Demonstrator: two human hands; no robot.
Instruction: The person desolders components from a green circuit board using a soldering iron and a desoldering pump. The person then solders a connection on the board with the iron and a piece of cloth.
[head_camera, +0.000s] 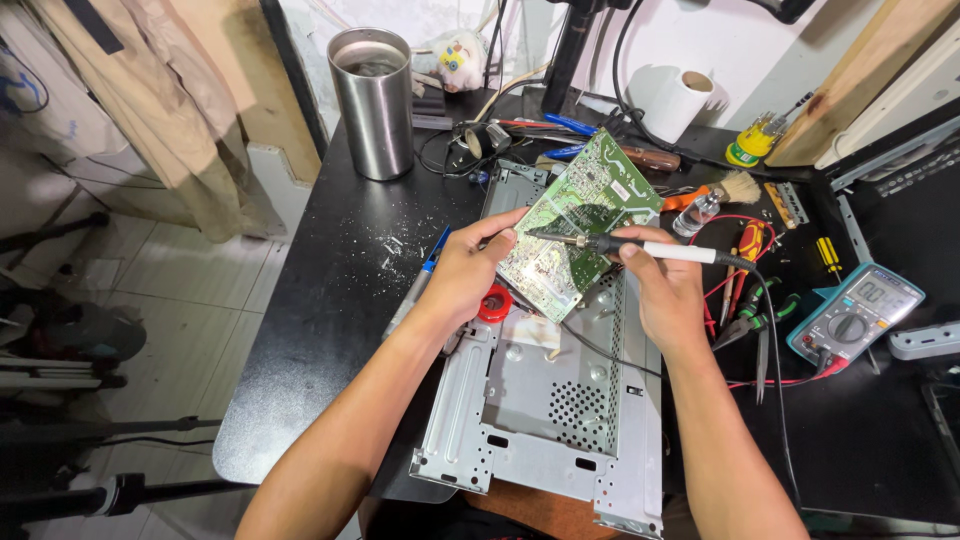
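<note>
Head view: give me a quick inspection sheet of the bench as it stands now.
Surface: black table, flecked with white debris near the cup.
Job's things: green circuit board tilted up over a grey metal chassis; soldering iron with its tip on the board.
Clutter: steel cup, multimeter, paper roll, brush, pliers, screwdrivers, red tape roll.
Hands: left hand grips the board's edge; right hand holds the iron.
Cables: iron's black cord runs down the right; red meter leads beside it.
Surroundings: tiled floor, cloth hanging at left, tripod legs.
</note>
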